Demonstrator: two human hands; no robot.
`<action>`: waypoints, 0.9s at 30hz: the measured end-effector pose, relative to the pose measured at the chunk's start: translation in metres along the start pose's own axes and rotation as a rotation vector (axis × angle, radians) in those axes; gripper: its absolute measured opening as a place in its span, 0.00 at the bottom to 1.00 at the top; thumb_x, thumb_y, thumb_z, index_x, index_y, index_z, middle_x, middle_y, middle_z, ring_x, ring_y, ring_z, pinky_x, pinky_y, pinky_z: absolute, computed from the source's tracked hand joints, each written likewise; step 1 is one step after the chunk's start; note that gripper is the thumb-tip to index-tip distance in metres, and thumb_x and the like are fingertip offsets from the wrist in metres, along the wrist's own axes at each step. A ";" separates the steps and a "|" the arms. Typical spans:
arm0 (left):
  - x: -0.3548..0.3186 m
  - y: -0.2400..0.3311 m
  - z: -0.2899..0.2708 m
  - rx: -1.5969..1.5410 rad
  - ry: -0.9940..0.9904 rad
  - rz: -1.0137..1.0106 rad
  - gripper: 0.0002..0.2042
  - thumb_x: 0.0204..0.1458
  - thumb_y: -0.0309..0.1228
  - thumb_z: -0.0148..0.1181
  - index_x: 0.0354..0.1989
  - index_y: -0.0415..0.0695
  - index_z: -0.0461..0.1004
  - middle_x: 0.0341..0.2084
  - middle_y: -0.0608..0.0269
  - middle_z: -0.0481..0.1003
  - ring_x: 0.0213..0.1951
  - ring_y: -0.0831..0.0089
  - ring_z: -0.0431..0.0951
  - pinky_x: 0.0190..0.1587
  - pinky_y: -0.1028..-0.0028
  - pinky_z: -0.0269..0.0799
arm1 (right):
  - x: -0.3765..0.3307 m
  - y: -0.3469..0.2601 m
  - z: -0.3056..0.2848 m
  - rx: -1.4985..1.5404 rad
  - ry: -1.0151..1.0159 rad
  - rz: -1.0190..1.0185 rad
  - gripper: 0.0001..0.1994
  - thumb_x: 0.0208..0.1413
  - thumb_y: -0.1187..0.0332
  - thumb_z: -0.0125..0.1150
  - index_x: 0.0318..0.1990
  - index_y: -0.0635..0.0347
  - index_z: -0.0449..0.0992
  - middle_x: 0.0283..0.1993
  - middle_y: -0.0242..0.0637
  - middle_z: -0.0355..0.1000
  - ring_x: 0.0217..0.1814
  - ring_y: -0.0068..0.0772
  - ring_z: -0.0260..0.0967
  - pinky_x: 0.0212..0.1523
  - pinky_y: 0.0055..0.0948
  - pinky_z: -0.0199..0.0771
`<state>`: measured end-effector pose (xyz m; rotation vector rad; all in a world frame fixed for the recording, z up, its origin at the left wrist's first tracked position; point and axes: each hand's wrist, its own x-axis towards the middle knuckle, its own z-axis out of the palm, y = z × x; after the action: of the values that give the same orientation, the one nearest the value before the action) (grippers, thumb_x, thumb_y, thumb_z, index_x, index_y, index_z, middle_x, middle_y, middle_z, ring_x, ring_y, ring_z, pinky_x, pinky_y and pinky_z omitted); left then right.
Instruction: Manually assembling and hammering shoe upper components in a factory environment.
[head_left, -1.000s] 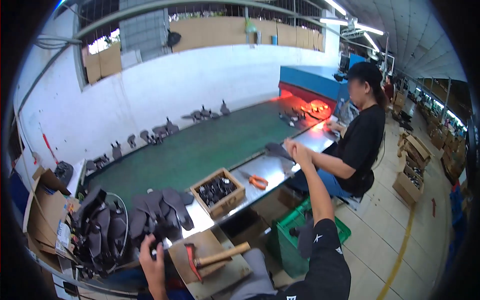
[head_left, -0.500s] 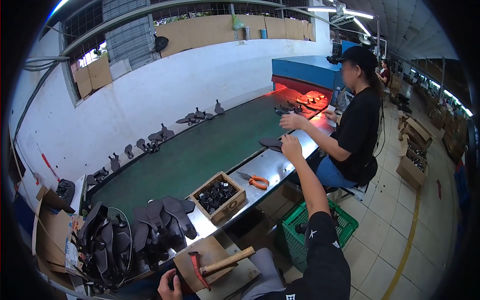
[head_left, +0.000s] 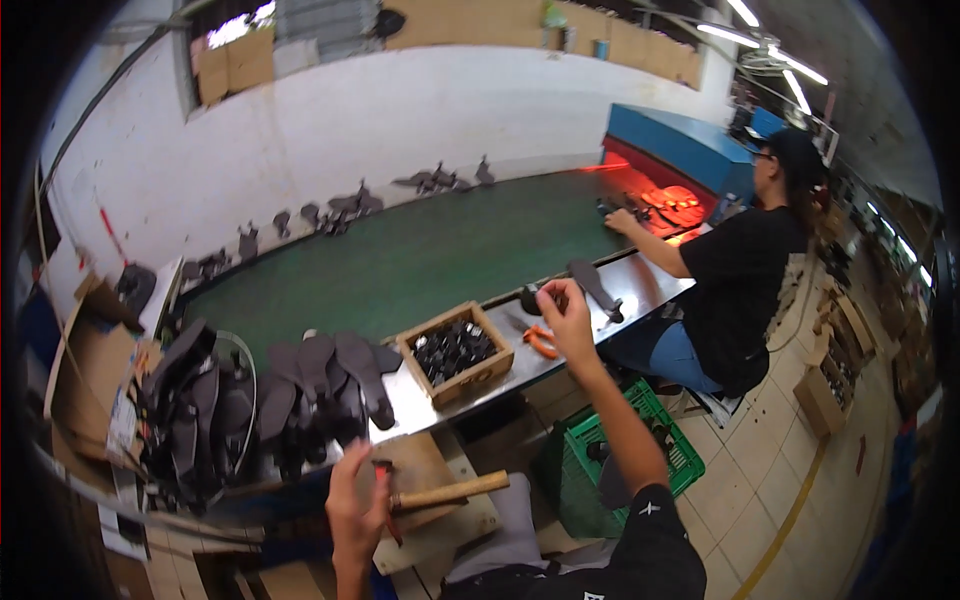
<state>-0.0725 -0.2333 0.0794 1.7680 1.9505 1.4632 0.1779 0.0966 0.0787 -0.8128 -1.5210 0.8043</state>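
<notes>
My right hand (head_left: 568,318) is raised over the metal ledge (head_left: 520,345), its fingertips pinched on a dark piece (head_left: 531,298), seemingly a shoe sole seen end-on. Just right of it lies a grey shoe sole (head_left: 594,285) with a small black part at its near end. My left hand (head_left: 358,510), fingers apart and holding nothing, hovers beside a hammer (head_left: 452,492) with a red head and wooden handle. That hammer rests on a brown board (head_left: 432,455) in front of me. Behind my left hand several grey soles (head_left: 350,365) are heaped at the ledge's left end.
A wooden box (head_left: 455,355) holds small black parts; orange-handled pliers (head_left: 541,342) lie beside it. Beyond runs a green conveyor belt (head_left: 400,260) lined with soles, leading to a red-lit blue machine (head_left: 670,140). A co-worker (head_left: 745,260) sits at right, above a green crate (head_left: 650,430).
My left hand has risen beside the hammer. My right hand has drawn back with the dark piece, turning it. The co-worker's arm now reaches onto the belt. The view has shifted.
</notes>
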 end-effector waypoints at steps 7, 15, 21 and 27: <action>0.002 0.023 0.017 -0.034 0.168 0.407 0.26 0.47 0.33 0.68 0.53 0.46 0.64 0.50 0.48 0.75 0.61 0.49 0.68 0.60 0.52 0.62 | -0.164 -0.159 0.034 0.692 -0.818 -0.182 0.41 0.52 0.48 0.68 0.67 0.60 0.58 0.63 0.52 0.61 0.57 0.43 0.69 0.57 0.38 0.69; -0.010 0.047 -0.004 -1.268 0.009 -0.231 0.29 0.48 0.46 0.67 0.48 0.44 0.56 0.20 0.70 0.57 0.19 0.79 0.60 0.27 0.77 0.60 | -0.223 -0.052 0.066 -0.657 -0.886 -0.166 0.39 0.47 0.46 0.70 0.61 0.61 0.64 0.45 0.51 0.73 0.43 0.38 0.77 0.41 0.32 0.76; -0.028 0.021 -0.010 -1.297 -0.088 -0.515 0.30 0.56 0.28 0.54 0.67 0.29 0.56 0.66 0.42 0.59 0.67 0.52 0.61 0.70 0.50 0.51 | -0.261 -0.049 0.007 -0.355 -0.533 0.227 0.16 0.55 0.61 0.69 0.42 0.64 0.77 0.21 0.39 0.74 0.23 0.30 0.75 0.26 0.27 0.72; -0.046 -0.056 0.044 0.454 -0.122 -0.455 0.53 0.50 0.39 0.69 0.71 0.27 0.35 0.72 0.35 0.37 0.73 0.42 0.33 0.69 0.42 0.33 | -0.324 -0.049 -0.061 0.044 -0.031 0.738 0.10 0.59 0.68 0.63 0.39 0.68 0.78 0.16 0.26 0.66 0.15 0.17 0.60 0.18 0.18 0.58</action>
<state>-0.0689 -0.2377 -0.0052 1.3589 2.5369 0.7948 0.2634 -0.2023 -0.0416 -1.3604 -1.2130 1.3806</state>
